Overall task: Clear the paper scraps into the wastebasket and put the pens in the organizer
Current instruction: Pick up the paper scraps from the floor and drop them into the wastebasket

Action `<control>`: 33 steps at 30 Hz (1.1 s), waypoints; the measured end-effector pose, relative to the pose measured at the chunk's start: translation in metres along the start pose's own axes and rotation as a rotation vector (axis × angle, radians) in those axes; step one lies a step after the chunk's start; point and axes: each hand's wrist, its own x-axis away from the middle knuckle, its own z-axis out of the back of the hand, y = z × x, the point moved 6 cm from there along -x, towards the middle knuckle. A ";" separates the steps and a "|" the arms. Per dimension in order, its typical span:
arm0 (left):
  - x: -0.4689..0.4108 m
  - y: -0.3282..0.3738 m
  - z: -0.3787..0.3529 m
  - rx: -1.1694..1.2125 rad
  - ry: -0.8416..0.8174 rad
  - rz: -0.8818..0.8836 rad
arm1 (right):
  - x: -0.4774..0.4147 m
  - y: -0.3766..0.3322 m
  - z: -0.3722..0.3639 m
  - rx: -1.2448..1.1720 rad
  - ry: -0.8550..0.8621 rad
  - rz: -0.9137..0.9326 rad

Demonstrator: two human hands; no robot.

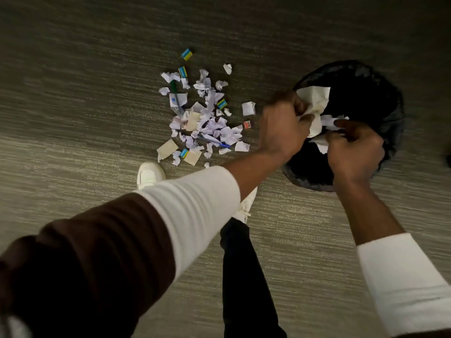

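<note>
A black wastebasket [380, 76] stands on the carpet at the right. Over its opening my left hand [280, 125] grips crumpled cream and white paper scraps [316, 101]. My right hand [353, 150] is closed on more white scraps [329, 123] beside it. To the left, a pile of torn paper scraps [207, 120] lies on the floor. A green pen [176, 93] and a blue pen [214, 141] lie partly buried in the pile. No organizer is in view.
Small blue-and-yellow boxes [187, 54] and a small red box [247, 124] lie among the scraps. My white shoes [148, 175] and a dark trouser leg [244, 276] stand just below the pile. Grey carpet [85, 93] surrounds everything.
</note>
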 end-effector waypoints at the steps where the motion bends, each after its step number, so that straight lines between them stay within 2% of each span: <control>1: 0.001 0.004 -0.005 -0.033 -0.030 -0.018 | -0.006 0.005 0.001 0.018 -0.018 -0.027; 4: 0.005 0.011 -0.017 -0.130 -0.107 -0.073 | -0.013 0.006 0.002 0.002 -0.013 -0.031; 8: 0.013 -0.009 -0.003 -0.236 -0.029 -0.009 | 0.004 -0.017 0.000 -0.131 0.051 0.108; 10: 0.016 -0.036 0.013 -0.264 0.001 0.053 | 0.020 -0.032 -0.017 -0.266 -0.025 0.188; 13: 0.020 -0.100 0.039 -0.320 0.017 0.195 | 0.053 -0.051 -0.068 -0.332 -0.273 0.240; 15: 0.024 -0.151 0.057 -0.413 -0.008 0.289 | 0.072 -0.052 -0.113 -0.239 -0.454 0.231; 17: 0.027 -0.201 0.077 -0.480 -0.051 0.395 | 0.084 -0.047 -0.158 -0.049 -0.576 0.222; 20: 0.023 -0.273 0.099 -0.561 -0.161 0.550 | 0.084 -0.028 -0.216 0.286 -0.640 0.231; 22: 0.014 -0.317 0.106 -0.574 -0.203 0.616 | 0.073 -0.007 -0.252 0.387 -0.679 0.142; 24: 0.001 -0.352 0.110 -0.577 -0.200 0.633 | 0.057 0.013 -0.285 0.427 -0.683 0.054; 27: -0.018 -0.391 0.106 -0.640 -0.171 0.634 | 0.032 0.029 -0.327 0.396 -0.599 0.002; 33: -0.043 -0.426 0.075 -0.676 -0.214 0.655 | 0.017 0.038 -0.387 0.399 -0.548 0.052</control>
